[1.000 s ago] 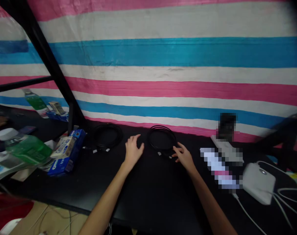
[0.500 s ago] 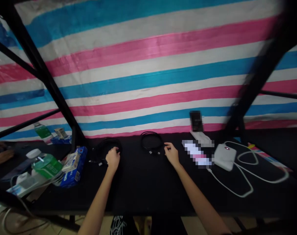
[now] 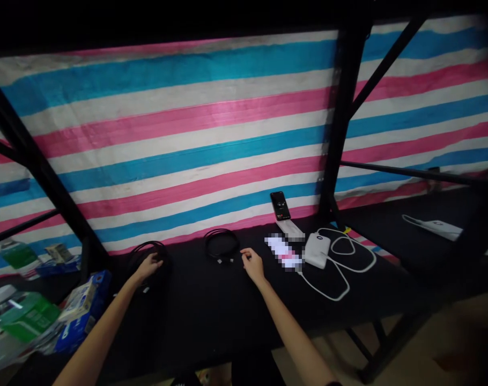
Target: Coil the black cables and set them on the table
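Observation:
My left hand (image 3: 148, 267) is over a coiled black cable (image 3: 141, 249) on the left of the black tabletop, its fingers curled onto the coil. Part of that coil is hidden beneath the hand, and a light plug end shows just below it. A second coiled black cable (image 3: 206, 247) lies flat in the middle, its two metal plugs turned towards me. Just right of this coil, my right hand (image 3: 253, 265) hovers at the tabletop with fingers loosely bent and apart, holding nothing.
Right of my hands lie a blurred-out lit phone (image 3: 284, 252), a white power bank (image 3: 317, 251) with a looping white cable (image 3: 344, 289), and a propped dark phone (image 3: 280, 206). At left are a blue packet (image 3: 77, 327) and a green bottle (image 3: 27, 316). Black frame posts (image 3: 336, 123) rise behind.
The view has swung right, showing more of the right-hand table. My left hand has moved left, farther over its cable coil. My right hand stays beside the middle coil.

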`<action>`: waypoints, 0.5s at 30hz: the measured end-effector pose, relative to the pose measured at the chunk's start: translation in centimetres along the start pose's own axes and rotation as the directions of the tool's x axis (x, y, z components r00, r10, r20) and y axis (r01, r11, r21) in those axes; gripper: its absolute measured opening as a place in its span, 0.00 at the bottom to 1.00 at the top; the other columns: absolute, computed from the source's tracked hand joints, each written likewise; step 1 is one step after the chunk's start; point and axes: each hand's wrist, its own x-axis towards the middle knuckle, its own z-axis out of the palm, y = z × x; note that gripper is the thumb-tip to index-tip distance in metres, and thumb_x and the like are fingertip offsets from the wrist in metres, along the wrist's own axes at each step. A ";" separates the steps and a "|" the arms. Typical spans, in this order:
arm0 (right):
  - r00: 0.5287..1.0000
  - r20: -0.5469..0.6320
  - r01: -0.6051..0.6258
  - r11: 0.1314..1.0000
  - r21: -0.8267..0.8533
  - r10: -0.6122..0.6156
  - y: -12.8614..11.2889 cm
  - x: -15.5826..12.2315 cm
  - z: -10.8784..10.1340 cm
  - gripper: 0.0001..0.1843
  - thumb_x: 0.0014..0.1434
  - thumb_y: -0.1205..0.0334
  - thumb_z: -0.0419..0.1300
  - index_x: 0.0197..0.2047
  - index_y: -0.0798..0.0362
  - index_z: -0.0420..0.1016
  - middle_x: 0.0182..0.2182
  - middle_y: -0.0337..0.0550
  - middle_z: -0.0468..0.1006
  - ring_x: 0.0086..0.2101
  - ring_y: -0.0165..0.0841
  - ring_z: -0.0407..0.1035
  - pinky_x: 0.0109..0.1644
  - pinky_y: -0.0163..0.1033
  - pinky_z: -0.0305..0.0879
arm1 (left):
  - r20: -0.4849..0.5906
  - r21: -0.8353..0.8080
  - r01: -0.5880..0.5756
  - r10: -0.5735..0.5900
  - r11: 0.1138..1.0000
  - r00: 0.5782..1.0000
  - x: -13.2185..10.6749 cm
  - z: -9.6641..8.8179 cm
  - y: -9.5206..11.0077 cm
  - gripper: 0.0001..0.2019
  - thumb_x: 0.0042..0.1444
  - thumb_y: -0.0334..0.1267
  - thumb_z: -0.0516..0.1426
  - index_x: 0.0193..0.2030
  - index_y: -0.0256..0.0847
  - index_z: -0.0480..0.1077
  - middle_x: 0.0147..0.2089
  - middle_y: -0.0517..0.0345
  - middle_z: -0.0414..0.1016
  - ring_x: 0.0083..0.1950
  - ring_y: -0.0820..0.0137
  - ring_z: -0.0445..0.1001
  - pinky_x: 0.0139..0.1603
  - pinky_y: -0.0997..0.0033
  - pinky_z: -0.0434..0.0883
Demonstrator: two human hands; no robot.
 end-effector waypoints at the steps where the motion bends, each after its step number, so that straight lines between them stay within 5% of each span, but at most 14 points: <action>1: 1.000 0.007 0.001 1.000 0.000 -0.001 0.0 0.0 -0.1 0.14 0.53 0.61 0.49 0.37 0.53 0.73 0.29 0.39 0.76 0.23 0.30 0.70 0.30 0.34 0.65 | 0.005 0.070 -0.028 0.028 0.997 1.000 -0.4 0.2 0.0 0.18 0.56 0.43 0.55 0.52 0.38 0.64 0.52 0.49 0.68 0.50 0.62 0.69 0.50 0.52 0.69; 4: 1.000 0.028 0.001 1.000 -0.009 -0.001 -0.2 -0.2 -0.2 0.14 0.53 0.61 0.49 0.37 0.53 0.73 0.31 0.40 0.77 0.25 0.30 0.70 0.31 0.34 0.64 | 0.063 0.290 -0.104 0.090 0.951 0.994 -1.5 1.2 -0.2 0.21 0.55 0.43 0.57 0.54 0.39 0.63 0.57 0.47 0.64 0.57 0.58 0.64 0.56 0.46 0.64; 7: 0.999 0.048 -0.002 0.999 -0.040 0.004 -0.5 -0.5 -0.5 0.14 0.54 0.61 0.48 0.37 0.53 0.73 0.31 0.40 0.77 0.26 0.31 0.70 0.32 0.35 0.63 | 0.129 0.424 -0.136 0.089 0.896 0.988 -1.9 2.0 -0.4 0.18 0.57 0.44 0.55 0.51 0.37 0.65 0.52 0.48 0.69 0.52 0.60 0.68 0.52 0.50 0.67; 15: 0.991 0.127 -0.005 0.971 -0.238 0.036 -1.8 -0.9 -0.8 0.09 0.53 0.65 0.54 0.35 0.49 0.74 0.33 0.37 0.78 0.33 0.32 0.71 0.35 0.34 0.58 | 0.175 0.517 -0.201 0.126 0.832 0.976 -0.8 1.9 -0.2 0.14 0.60 0.43 0.51 0.44 0.35 0.69 0.43 0.51 0.74 0.45 0.65 0.73 0.50 0.54 0.69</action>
